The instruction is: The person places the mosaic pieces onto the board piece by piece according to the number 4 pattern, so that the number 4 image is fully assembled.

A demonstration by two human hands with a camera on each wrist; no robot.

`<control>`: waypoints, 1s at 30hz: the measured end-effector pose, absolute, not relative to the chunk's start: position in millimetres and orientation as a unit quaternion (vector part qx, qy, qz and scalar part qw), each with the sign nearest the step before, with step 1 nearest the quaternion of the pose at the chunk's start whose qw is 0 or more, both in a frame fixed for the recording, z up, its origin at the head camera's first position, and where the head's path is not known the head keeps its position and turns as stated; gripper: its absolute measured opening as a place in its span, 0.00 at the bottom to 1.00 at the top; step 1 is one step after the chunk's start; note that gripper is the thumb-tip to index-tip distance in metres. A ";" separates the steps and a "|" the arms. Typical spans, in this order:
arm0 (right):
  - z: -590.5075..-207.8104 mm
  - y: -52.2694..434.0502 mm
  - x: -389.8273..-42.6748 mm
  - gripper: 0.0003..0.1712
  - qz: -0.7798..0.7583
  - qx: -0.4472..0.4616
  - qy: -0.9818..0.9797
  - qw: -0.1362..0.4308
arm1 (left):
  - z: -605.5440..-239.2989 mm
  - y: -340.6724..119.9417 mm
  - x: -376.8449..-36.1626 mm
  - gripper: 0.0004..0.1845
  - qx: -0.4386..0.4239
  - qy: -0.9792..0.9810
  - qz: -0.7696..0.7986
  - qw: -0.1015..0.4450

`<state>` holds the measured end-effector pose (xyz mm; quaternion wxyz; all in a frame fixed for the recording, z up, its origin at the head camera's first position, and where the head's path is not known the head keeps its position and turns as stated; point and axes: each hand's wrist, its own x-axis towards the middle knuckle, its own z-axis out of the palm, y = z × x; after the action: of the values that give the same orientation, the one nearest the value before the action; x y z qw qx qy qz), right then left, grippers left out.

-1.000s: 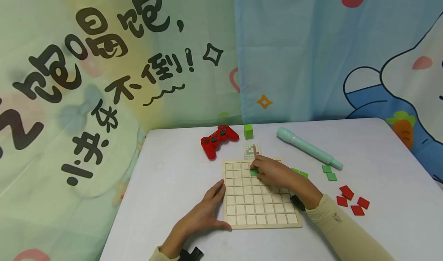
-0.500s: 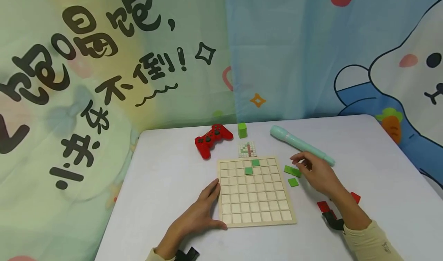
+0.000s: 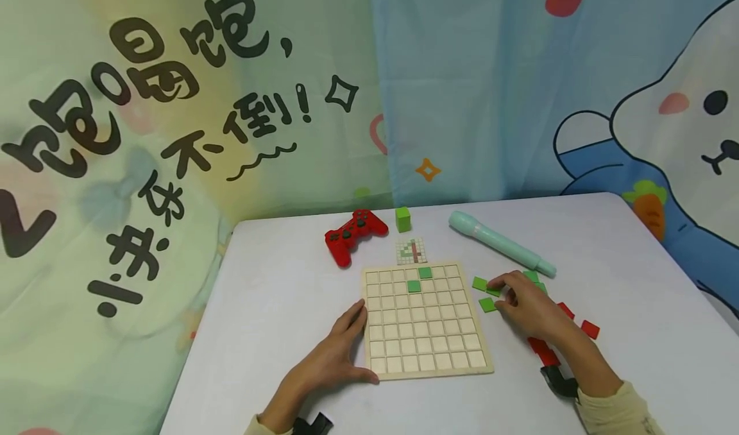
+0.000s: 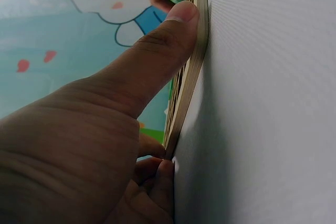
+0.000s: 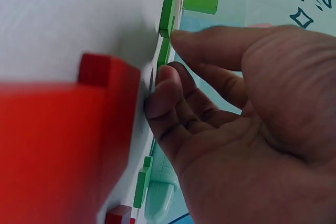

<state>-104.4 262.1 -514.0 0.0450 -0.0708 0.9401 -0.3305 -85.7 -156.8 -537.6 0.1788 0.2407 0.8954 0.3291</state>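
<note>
A wooden grid board (image 3: 427, 358) lies on the white table. Two green tiles sit in it, one (image 3: 425, 272) in the top row and one (image 3: 414, 286) diagonally below. My left hand (image 3: 346, 348) rests against the board's left front corner, fingers along the left edge and thumb (image 4: 173, 30) pressed on the front rim. My right hand (image 3: 501, 294) is just right of the board, among loose green tiles (image 3: 487, 304). Its thumb and index finger pinch one green tile (image 5: 164, 53) that lies on the table.
A red game controller (image 3: 355, 233), a green cube (image 3: 403, 219), a small pattern card (image 3: 412, 250) and a teal torch-like stick (image 3: 499, 246) lie behind the board. Red tiles (image 3: 590, 329) are scattered by my right forearm. A printed curtain hangs behind the table.
My right hand left a green tile in the board's second row, moved right to the loose green tiles and came down on one. My left hand stayed at the board's corner.
</note>
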 end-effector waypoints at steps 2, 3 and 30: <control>-514.9 262.3 -102.8 0.19 -0.332 -0.078 0.939 0.047 | -537.7 -156.5 -85.7 0.71 0.241 0.896 0.328 0.178; -515.0 262.4 -102.1 0.19 -0.331 -0.082 0.939 0.045 | -537.8 -156.4 -85.7 0.71 0.242 0.896 0.327 0.177; -515.6 260.1 -99.5 0.15 -0.287 -0.127 0.948 0.050 | -537.5 -156.1 -85.2 0.71 0.250 0.899 0.315 0.172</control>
<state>-99.5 260.1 -515.6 0.0498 -0.1272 0.9480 -0.2875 -85.2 -156.1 -537.5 0.1719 0.2497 0.8994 0.3148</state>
